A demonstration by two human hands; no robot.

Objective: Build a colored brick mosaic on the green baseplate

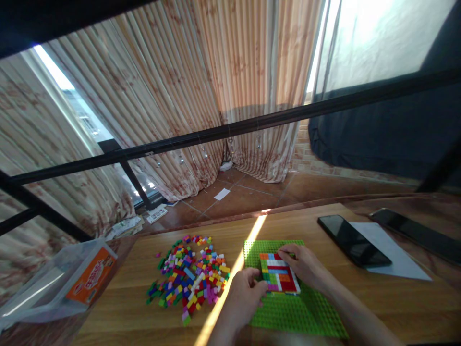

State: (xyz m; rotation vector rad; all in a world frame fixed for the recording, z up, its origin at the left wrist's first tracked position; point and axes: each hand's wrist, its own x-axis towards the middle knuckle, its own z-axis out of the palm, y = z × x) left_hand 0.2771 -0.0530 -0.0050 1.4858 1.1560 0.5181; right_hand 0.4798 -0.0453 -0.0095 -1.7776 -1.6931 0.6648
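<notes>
A multicoloured panel of toy building bricks (277, 276), with red, white, orange, green and blue parts, sits on a green studded baseplate (309, 317). My left hand (248, 288) is at the panel's left edge, its fingers curled and its thumb touching the side. At the upper right corner, the fingers of my right hand (296, 259) are closed on the panel's edge. Any single brick under those fingertips is hidden. Left of the baseplate lies a loose pile of small coloured bricks (194, 274).
The wooden table (122, 288) carries a black phone (353, 240) beside a white paper (403, 266) on the right. Another dark slab-like device (418, 233) lies farther right. A clear plastic box (54, 283) with an orange label stands at left. A dark metal bar (216, 133) crosses beyond the table.
</notes>
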